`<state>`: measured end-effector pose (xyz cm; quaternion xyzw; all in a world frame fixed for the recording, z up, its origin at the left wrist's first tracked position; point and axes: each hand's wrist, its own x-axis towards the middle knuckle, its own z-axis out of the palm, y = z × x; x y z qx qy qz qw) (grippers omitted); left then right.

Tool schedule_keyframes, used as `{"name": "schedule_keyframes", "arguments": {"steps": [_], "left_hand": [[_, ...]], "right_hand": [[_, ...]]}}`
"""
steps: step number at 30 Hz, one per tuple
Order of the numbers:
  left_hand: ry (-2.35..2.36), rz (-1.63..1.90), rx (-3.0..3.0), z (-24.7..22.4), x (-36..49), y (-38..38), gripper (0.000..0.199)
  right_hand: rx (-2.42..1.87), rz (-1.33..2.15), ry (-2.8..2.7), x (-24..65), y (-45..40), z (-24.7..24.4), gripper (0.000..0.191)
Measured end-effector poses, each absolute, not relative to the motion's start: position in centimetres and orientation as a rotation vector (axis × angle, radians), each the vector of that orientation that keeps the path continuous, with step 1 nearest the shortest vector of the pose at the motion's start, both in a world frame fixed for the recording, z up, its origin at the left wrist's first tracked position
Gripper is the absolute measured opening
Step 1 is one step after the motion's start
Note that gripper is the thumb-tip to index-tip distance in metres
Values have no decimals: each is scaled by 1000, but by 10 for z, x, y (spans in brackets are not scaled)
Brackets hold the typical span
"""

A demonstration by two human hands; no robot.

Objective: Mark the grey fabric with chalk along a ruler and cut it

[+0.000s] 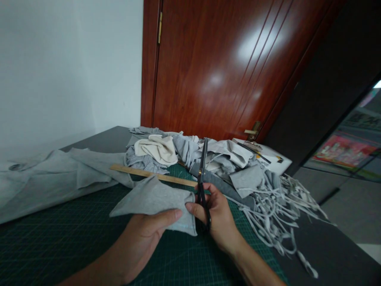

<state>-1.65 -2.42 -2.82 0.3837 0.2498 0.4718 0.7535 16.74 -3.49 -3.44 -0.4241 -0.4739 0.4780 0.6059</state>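
A grey piece of fabric [149, 197] is held up over the green cutting mat [98, 246]. My left hand [145, 238] grips it from below, the thumb lying flat on top near a faint pale blue line. My right hand [216, 212] carries black scissors [202, 169], blades pointing up and away. The thumb of that hand also presses on the fabric's right edge. Whether the blades are fully together is hard to tell, but they look closed. Behind the fabric a wooden ruler [154, 176] lies across the mat.
A large grey cloth [53, 178] spreads over the left side. Grey and cream fabric pieces [156, 149] are heaped at the back. Thin fabric strips [274, 214] tangle at the right, near a white box [274, 159]. A wooden door [214, 79] stands behind the table.
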Motion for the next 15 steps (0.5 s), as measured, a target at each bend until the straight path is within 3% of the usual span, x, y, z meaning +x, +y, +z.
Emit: {"name": "schedule_keyframes", "arguments": {"steps": [4,15], "left_hand": [[583,1000,843,-28,-18,-24,60],[594,772,885,-35,-15,-27,45]], "right_hand": [[-1000,1109,-1056,174,-37,-34,67],[-1007,1114,-1063,170,-45,-36,63]]}}
